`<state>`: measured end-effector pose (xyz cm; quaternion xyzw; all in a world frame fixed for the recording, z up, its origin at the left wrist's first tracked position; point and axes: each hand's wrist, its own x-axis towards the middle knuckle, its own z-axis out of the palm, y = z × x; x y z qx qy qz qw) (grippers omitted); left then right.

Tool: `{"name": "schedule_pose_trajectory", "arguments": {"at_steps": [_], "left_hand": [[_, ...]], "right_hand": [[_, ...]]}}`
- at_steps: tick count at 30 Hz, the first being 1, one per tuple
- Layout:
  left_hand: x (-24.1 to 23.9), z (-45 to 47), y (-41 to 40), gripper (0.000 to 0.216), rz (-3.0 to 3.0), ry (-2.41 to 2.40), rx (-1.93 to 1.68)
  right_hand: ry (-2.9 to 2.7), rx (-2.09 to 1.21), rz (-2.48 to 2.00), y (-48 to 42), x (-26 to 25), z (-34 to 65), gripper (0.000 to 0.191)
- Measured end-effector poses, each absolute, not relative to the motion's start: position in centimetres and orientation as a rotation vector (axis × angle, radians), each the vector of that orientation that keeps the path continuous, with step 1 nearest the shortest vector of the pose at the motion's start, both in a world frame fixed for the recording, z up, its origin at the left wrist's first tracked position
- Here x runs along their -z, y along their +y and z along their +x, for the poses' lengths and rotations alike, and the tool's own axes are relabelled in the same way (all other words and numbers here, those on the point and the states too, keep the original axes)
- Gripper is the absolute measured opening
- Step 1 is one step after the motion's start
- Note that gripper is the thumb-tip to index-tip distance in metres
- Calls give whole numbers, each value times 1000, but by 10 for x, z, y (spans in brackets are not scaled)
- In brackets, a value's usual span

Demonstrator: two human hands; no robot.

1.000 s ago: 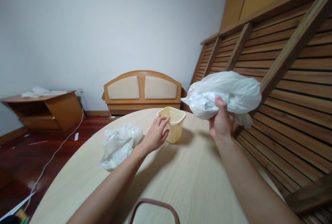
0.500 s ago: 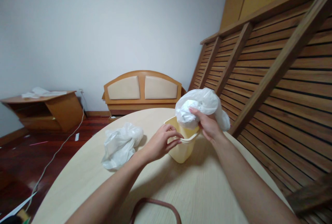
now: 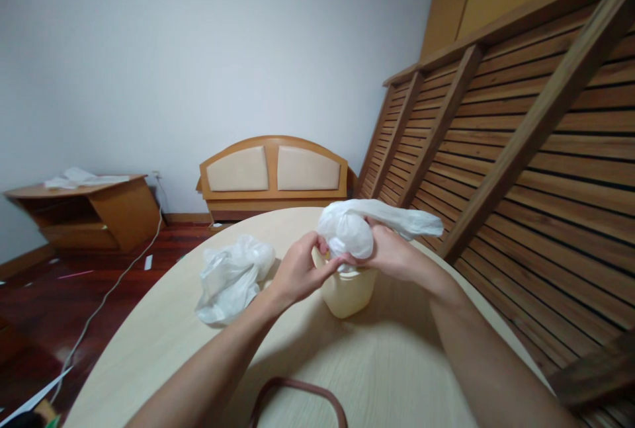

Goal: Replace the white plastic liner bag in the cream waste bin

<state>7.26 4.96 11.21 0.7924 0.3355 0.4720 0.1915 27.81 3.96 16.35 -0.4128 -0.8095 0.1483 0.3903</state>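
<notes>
A crumpled white plastic bag (image 3: pixel 350 233) is bunched over the mouth of a small pale-yellow bin (image 3: pixel 348 296), hiding most of its rim. My right hand (image 3: pixel 399 253) is closed on the bag from the right, and a twisted length of plastic trails off past it. From the left, my left hand (image 3: pixel 300 269) pinches the bag's lower edge between thumb and fingers, just above the bin's rim. A second white plastic bag (image 3: pixel 235 279) lies crumpled on the table, left of my left hand and apart from it.
The bin stands on a round pale wooden table (image 3: pixel 163 342). A brown curved strap or handle (image 3: pixel 297 385) lies at its near edge. Wooden slatted panels (image 3: pixel 520 170) lean along the right. A headboard (image 3: pixel 272 170) and a low cabinet (image 3: pixel 119 213) stand beyond.
My right hand has brought the bag down and left onto the bin's mouth. My left hand has shifted from the bin's rim to the bag's edge.
</notes>
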Motion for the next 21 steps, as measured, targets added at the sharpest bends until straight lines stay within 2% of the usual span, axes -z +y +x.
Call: {"name": "schedule_pose_trajectory", "arguments": {"at_steps": [2,5,9,11,13,18,21], "left_hand": [[-113,72,49,25,2204,930,-1350],[-115,71,47,27,2141,933,-1367],[-114,72,48,50,2096,942,-1353],[-114,73,50,56,2118,933,-1341],[-114,74,50,51,2141,886,-1352],[-125,72,43,17,2183,741,-1361],[-131,69,38,20,2187,584,-1340]], "right_hand": [[-2107,-454,-934,37,-165,280,38],[-2061,-481,-897,34,-167,281,47],[-2151,-598,-983,33,-169,279,34],[-2234,-639,-907,31,-170,277,35],[-2260,-652,-830,28,-171,274,38],[-2007,-633,-816,24,-173,265,35],[-1860,-609,-739,24,-173,261,31]]}}
